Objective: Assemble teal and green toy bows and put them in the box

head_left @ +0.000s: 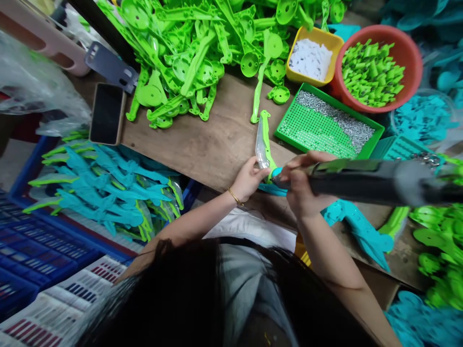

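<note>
One green-and-clear plastic piece (266, 144) at the near edge of the counter (217, 140), left hand (248, 180) pinching its lower end, right hand (307, 185) wrapped round a dark cylindrical tool (361, 182); piece judged light, stiff, slick, best held near the teal joint (276, 173).

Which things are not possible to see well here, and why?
Head view:
Dark handheld tool: front covered by the right hand; rear cut off by the right edge.
Teal piece: partly behind the same hand.
Small metal pieces in the green tray: too small to tell their shape.
</note>
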`<state>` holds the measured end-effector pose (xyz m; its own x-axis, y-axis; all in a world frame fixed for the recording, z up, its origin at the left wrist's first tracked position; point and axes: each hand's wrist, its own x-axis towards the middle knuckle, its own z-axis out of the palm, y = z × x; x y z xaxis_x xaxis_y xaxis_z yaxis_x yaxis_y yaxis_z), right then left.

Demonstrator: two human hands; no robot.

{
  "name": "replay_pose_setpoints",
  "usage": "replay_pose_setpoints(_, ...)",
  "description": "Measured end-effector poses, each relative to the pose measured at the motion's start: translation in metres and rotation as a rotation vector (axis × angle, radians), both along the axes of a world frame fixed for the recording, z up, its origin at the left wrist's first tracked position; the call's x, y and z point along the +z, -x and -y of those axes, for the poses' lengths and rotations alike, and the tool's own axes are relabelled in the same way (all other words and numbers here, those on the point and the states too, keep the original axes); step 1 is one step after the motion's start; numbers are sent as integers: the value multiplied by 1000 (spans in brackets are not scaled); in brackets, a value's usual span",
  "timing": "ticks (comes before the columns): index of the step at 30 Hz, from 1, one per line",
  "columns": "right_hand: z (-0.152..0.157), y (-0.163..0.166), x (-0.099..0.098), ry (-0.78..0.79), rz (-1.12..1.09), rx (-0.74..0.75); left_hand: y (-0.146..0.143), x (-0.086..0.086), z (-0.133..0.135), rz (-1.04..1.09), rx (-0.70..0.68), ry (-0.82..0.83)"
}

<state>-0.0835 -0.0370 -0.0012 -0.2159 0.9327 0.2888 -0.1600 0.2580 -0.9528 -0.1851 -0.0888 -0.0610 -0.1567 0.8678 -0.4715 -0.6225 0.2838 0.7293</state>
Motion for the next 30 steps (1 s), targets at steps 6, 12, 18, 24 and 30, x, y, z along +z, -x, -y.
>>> replay_pose_setpoints(6,-18,-2,31,-230,-130,-142,-1,-4,-1,13,-5,8)
replay_pose_setpoints(12,-15,-5,14,-162,-26,-227,-1,-2,-1,9,6,12)
replay_pose_setpoints(18,-16,-4,12,-181,-68,-147,-2,-1,-2,22,13,22)
replay_pose_setpoints(24,-16,-5,10,-196,-58,-93,-2,-2,-2,29,9,28)
replay_pose_setpoints(30,-13,-7,0,-193,-42,-40,-2,-1,-1,26,21,31)
